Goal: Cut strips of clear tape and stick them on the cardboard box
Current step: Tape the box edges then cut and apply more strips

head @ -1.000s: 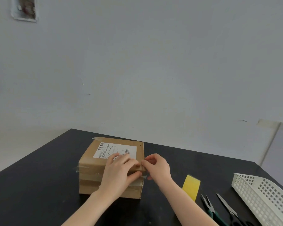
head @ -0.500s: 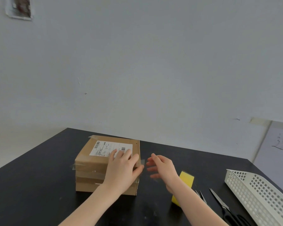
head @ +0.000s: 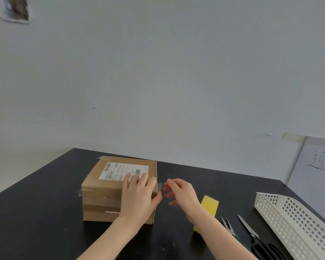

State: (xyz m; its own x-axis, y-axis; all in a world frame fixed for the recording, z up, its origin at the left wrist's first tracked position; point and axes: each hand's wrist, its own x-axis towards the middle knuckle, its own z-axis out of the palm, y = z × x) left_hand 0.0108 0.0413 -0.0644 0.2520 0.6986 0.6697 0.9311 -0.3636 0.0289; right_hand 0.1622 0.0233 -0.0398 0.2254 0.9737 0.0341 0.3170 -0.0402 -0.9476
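Note:
A brown cardboard box (head: 101,186) with a white shipping label (head: 120,169) sits on the black table. My left hand (head: 139,196) lies flat over its near right corner, fingers straight, pressing down. A clear tape strip end (head: 159,186) sticks out past the box's right edge. My right hand (head: 180,194) hovers just right of that corner, fingers loosely spread, holding nothing. Another bit of clear tape (head: 81,192) juts from the box's left side. A yellow tape roll (head: 208,205) stands behind my right wrist.
Black-handled scissors (head: 251,235) and green-handled pliers (head: 228,226) lie at the right, near a white perforated tray (head: 296,222). The black table (head: 36,212) ends at a pale wall behind the box.
My right hand has let go of the box's right corner and drawn away to the right, fingers opening. My left hand stays pressed on the box.

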